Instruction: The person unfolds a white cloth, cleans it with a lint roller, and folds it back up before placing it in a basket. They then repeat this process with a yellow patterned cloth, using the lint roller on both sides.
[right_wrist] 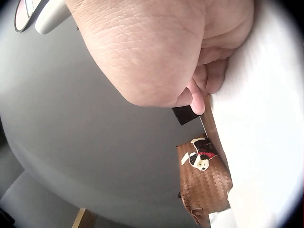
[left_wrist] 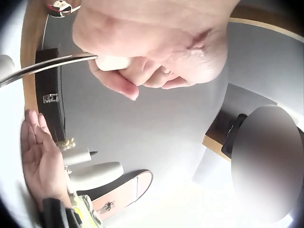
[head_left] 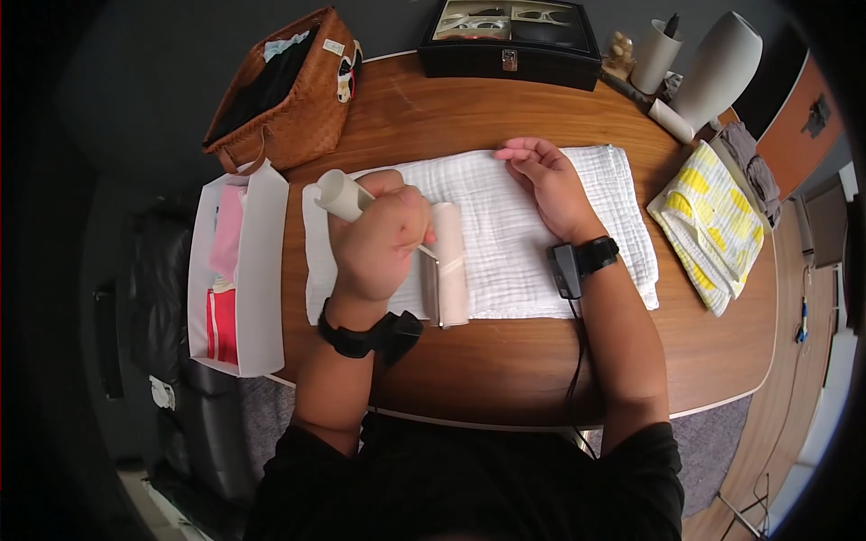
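Observation:
My left hand (head_left: pixel 383 236) grips the white handle of a lint roller (head_left: pixel 453 279), its fingers curled round it. The handle's hollow end sticks out past the hand to the upper left. A thin metal rod runs from the grip to the pale sticky roll, which lies on a white crinkled cloth (head_left: pixel 514 261) spread flat on the table. In the left wrist view, part of the white handle (left_wrist: pixel 113 63) shows under the curled fingers. On the right half of the cloth, my right hand (head_left: pixel 552 191) rests on its side with relaxed fingers, holding nothing.
On the left stand a white box (head_left: pixel 271 261) of folded clothes and a woven basket (head_left: pixel 307 117). A black glasses case (head_left: pixel 505 68) sits at the back. A grey vase (head_left: pixel 717 72) and a folded yellow-and-white cloth (head_left: pixel 708 221) are on the right of the wooden table (head_left: pixel 541 361).

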A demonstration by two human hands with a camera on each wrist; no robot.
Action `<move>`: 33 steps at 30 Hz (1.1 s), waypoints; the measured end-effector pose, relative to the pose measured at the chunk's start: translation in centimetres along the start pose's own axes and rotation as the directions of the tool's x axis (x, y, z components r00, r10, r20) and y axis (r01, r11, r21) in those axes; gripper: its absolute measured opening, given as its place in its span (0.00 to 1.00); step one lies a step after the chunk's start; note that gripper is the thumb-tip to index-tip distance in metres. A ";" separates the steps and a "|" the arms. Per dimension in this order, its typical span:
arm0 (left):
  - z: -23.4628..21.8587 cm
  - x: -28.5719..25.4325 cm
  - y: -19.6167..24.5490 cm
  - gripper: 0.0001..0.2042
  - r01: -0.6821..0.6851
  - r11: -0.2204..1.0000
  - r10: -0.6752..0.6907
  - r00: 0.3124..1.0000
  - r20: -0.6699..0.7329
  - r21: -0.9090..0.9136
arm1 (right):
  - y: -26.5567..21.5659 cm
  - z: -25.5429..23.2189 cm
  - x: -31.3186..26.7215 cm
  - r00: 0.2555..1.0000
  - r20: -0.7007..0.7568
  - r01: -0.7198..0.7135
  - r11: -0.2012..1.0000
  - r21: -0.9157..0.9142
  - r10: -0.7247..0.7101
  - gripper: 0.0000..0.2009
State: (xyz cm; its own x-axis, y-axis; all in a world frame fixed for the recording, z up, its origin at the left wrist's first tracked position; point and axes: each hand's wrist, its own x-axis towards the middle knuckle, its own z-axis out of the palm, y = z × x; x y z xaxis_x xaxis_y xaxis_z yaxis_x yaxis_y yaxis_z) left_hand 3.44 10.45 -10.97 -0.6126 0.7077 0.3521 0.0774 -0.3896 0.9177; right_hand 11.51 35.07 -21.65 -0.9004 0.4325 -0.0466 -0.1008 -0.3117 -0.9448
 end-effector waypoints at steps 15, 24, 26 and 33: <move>3.8 0.7 -1.1 0.19 0.053 0.984 -0.055 0.998 -0.010 -0.172 | 0.4 0.0 0.1 1.000 -0.020 0.015 0.997 0.072 -0.013 0.13; -2.2 -0.6 2.1 0.19 -0.026 0.912 0.031 1.000 -0.006 0.410 | -0.2 0.2 -0.1 0.999 -0.030 -0.015 1.000 -0.012 0.015 0.13; -2.6 -1.0 2.6 0.18 0.021 0.811 0.001 0.999 -0.037 0.585 | -0.4 0.4 -0.3 0.999 -0.042 -0.018 0.999 0.028 0.020 0.13; -4.5 -2.6 1.0 0.14 0.295 0.559 -0.193 0.955 -0.224 0.775 | 0.0 0.2 -0.1 1.000 -0.028 -0.006 0.999 0.047 0.007 0.13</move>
State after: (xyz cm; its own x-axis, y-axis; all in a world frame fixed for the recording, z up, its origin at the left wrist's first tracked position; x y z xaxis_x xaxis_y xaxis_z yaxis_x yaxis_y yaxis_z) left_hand 1.60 5.56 -11.76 -0.7764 0.6192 0.1176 0.4724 0.4481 0.7590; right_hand 11.51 34.80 -21.60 -0.8891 0.4535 -0.0623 -0.1153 -0.3536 -0.9282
